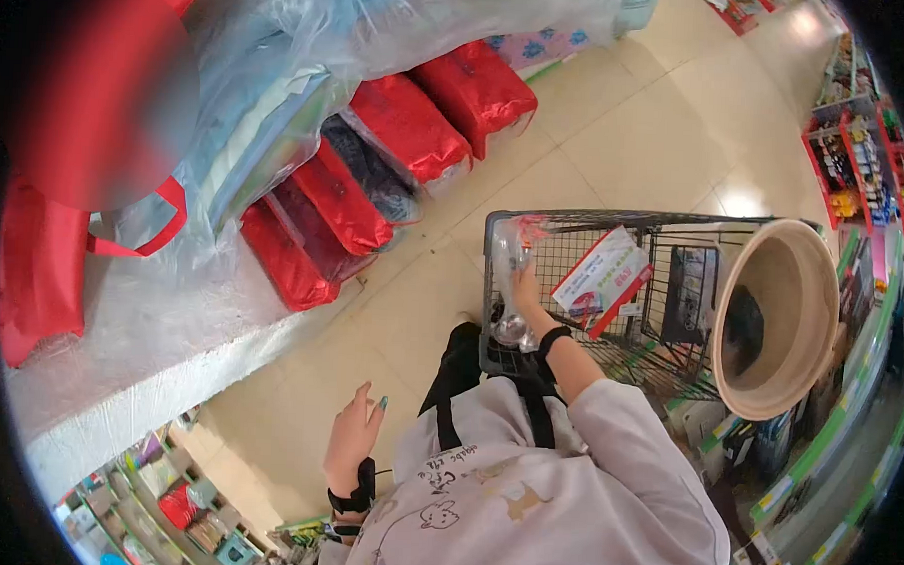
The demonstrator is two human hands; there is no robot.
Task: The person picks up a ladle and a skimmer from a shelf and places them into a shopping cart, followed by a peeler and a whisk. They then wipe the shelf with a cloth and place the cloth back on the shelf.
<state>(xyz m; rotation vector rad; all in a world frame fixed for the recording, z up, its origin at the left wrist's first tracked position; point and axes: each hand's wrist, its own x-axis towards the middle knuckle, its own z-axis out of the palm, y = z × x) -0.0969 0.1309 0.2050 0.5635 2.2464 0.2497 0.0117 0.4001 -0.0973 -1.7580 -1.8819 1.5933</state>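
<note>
My right hand (524, 288) is closed around a long clear-wrapped utensil (514, 247), over the near end of a black wire shopping cart (614, 213). A round shiny end shows below the hand and a red part above it; its exact kind is unclear. Beside it in the cart lies a white and red printed package (603, 278). My left hand (355, 429) hangs at my side over the floor, fingers apart, holding nothing. Both wrists carry black bands.
A large beige tub (818, 340) sits at the cart's far end, beside a dark box (691, 291). Red packed bundles (413, 127) line the display platform (119, 410) at left. Shelves (824, 475) run along the right; tiled floor (515, 180) lies between.
</note>
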